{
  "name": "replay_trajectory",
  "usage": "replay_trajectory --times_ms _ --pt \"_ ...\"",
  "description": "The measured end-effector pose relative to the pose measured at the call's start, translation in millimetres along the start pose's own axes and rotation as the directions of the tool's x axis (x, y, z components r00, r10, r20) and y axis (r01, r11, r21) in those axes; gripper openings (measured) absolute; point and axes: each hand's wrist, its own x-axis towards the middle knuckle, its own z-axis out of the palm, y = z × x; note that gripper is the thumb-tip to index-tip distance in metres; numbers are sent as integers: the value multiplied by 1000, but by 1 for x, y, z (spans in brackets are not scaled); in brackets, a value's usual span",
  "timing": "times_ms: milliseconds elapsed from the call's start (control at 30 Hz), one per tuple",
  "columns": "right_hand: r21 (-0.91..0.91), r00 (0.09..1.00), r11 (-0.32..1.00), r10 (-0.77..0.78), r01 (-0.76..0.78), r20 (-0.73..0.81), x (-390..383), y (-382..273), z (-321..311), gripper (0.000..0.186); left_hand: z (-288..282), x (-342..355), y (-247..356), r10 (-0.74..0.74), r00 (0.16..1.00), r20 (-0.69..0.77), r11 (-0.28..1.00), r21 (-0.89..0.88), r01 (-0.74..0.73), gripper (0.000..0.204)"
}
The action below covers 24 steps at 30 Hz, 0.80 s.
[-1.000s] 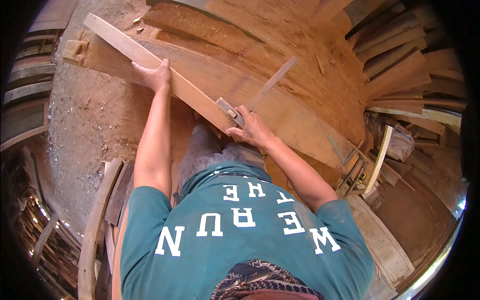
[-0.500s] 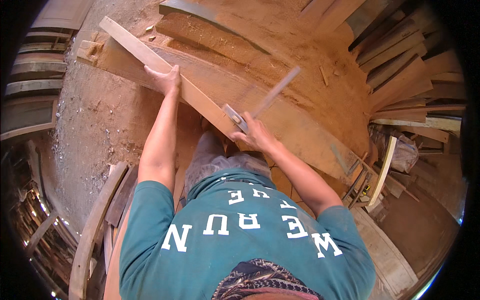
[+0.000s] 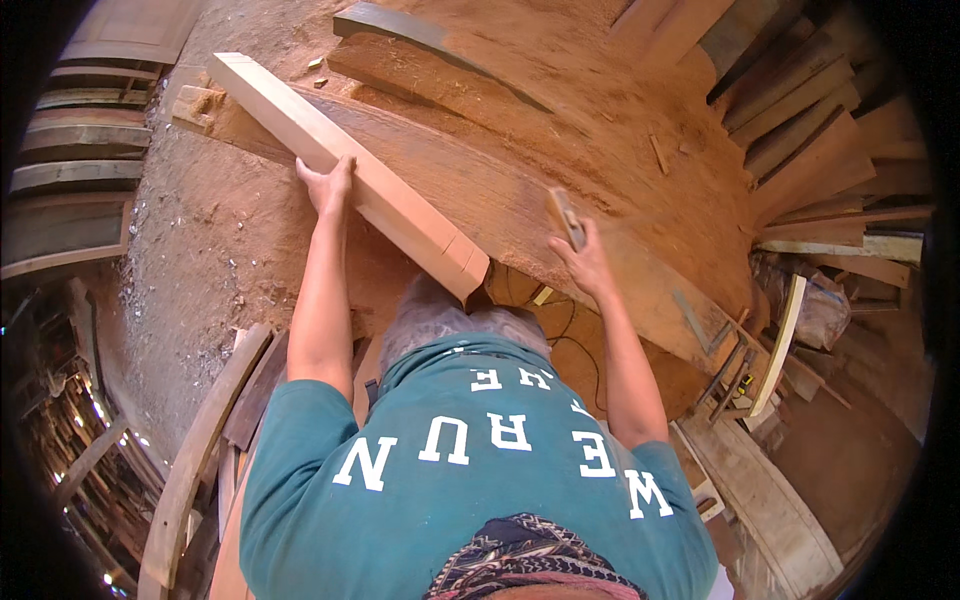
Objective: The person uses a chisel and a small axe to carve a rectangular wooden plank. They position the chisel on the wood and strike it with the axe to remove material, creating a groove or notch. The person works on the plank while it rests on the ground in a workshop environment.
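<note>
Two grips: from my remote seat I see both occupied, well apart from each other.
Left grip (image 3: pixel 328 185): clamped on the near edge of the squared timber (image 3: pixel 345 150), thumb side toward the upper face.
Right grip (image 3: pixel 585 258): closed around a small hand tool (image 3: pixel 566 218), off to the right and apart from the timber; blur hides how the fingers wrap it, and I cannot make out a blade.
Timber: slanting across the bench (image 3: pixel 640 275), far end at upper left, near end just in front of the trousers (image 3: pixel 440 315); I cannot tell whether that end touches them.
Lines: dark strokes (image 3: pixel 460 250) cross the upper face by the near end; fainter ones sit at the far end.
Steadiness: I judge the left hold should stay firm, since one hand on a long piece leaves it free to roll or swing.
Tool: I would carry it clear of the marked face, and bring it down flat and snug to an edge whenever it meets the wood.
Dust: I would wipe any contact face first, as sawdust (image 3: pixel 610 130) lies nearby and grit could spoil the seating.
</note>
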Motion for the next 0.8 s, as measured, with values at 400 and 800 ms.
replay_trajectory --times_ms 400,800 --pt "79 962 982 -147 169 -230 -3 52 54 58 11 16 -136 -82 972 219 918 -364 159 85" --pt "51 897 998 -19 46 -442 15 -16 129 55 26 -5 -105 -241 914 326 970 122 212 82"
